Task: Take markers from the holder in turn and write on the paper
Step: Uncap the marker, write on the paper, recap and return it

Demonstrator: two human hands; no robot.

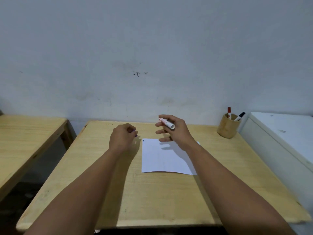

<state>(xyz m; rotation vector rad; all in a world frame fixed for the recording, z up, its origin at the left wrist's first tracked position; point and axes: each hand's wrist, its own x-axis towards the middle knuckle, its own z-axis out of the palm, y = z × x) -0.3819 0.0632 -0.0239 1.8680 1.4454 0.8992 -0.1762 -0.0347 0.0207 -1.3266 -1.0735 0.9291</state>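
Gripping a white, red-printed marker (pixel 166 123) between thumb and fingers, the right hand (pixel 174 131) hovers above the far edge of the white paper (pixel 166 158) on the pale wooden bench (pixel 152 192), while the left hand (pixel 122 138), to that grip's left, curls shut around something small and purple, probably its cap. Writing cleanly likely means turning the tip down to the nearly blank sheet below; right of the grip, the wooden holder (pixel 227 127) keeps a red-capped (pixel 229 112) and a black-capped marker (pixel 240 116).
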